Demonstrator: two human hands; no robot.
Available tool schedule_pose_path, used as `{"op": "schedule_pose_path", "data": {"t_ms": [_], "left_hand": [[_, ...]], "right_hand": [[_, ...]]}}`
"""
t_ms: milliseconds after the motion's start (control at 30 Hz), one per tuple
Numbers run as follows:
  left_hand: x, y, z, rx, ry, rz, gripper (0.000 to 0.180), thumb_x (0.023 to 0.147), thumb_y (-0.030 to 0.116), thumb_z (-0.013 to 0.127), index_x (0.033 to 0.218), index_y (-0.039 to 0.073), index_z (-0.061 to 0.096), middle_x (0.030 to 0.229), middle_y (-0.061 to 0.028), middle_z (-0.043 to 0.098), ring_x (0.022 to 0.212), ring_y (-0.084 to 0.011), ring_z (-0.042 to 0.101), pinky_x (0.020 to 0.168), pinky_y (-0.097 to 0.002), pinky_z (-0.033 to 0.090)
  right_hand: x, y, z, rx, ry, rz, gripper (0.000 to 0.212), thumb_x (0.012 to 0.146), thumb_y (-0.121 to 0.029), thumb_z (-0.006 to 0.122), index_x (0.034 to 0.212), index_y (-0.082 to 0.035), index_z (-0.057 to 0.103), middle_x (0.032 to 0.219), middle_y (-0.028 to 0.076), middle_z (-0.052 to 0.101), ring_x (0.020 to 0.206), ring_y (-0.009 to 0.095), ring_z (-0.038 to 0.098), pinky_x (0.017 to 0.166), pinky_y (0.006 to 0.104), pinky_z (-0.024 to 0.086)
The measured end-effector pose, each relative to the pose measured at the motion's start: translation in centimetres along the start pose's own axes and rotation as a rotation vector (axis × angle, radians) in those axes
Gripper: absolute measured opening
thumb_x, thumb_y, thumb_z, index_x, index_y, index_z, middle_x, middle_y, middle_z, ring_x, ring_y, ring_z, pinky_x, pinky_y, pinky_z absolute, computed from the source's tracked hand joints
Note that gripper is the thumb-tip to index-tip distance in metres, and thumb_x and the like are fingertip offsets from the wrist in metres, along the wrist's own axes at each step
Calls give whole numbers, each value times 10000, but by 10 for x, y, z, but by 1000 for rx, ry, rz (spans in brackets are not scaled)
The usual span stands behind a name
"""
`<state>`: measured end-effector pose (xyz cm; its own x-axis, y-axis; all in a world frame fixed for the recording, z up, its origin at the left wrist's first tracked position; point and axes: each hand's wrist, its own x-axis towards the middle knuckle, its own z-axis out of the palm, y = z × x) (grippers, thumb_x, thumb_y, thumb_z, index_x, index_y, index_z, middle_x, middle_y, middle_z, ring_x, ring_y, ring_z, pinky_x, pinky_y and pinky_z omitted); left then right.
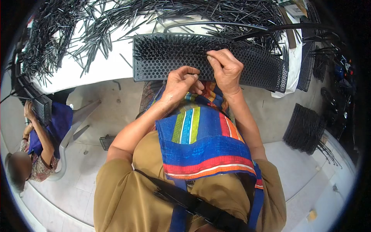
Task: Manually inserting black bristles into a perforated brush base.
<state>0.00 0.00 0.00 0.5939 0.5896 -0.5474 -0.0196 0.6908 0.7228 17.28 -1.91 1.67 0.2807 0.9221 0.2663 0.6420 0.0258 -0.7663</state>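
In front of me lies a long black perforated tray, its face covered in rows of round holes. Short black sticks stand packed in the holes along its far left part. My right hand is over the middle of the tray, thumb and forefinger pinched together beside the sticks; whatever they hold is too small to make out. My left hand is at the tray's near edge with its fingers curled and the thumb against them. What lies inside that hand is hidden.
Heaps of loose black sticks cover much of the white tabletop. A black handle or tube crosses behind the tray. On the left another person handles a similar tray. A stack of black racks stands on the right.
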Motion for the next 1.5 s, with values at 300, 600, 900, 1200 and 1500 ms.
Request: {"op": "schedule_pose_path", "data": {"t_ms": [300,600,900,1200,1500], "left_hand": [[-14,26,-4,-19,-130,-149,249,918,109,547,1114,-44,558,861,-151,678,717,-202,656,675,-309,541],[61,173,-36,1072,123,1038,355,763,24,674,1105,21,582,1017,-130,648,821,-259,679,730,-335,546],[227,144,-66,1815,-123,931,949,673,268,815,1420,0,295,1452,-210,341,1352,-381,330,1126,-438,298],[239,155,-60,2031,94,851,634,685,381,766,1133,-9,546,1065,-127,556,1017,-291,537,877,-407,428],[232,137,-57,1926,46,818,886,622,301,785,1320,-59,375,1082,-178,558,1011,-335,538,897,-428,422]], "right_hand": [[-12,2,0,-83,35,-117,178,761,-37,698,938,-30,672,806,125,625,678,298,628,576,360,493],[-30,12,2,-89,64,-21,124,738,-18,700,850,-29,647,777,119,612,666,309,621,582,372,489],[-24,6,5,-169,10,-76,132,748,-14,695,873,-21,653,783,100,595,663,292,617,583,369,498],[-20,12,6,-215,24,-136,129,746,-23,689,872,-28,665,764,65,586,618,242,606,549,334,483],[-21,15,9,-253,36,-169,92,752,-46,683,844,-38,672,720,44,559,585,218,585,531,320,464]]}}
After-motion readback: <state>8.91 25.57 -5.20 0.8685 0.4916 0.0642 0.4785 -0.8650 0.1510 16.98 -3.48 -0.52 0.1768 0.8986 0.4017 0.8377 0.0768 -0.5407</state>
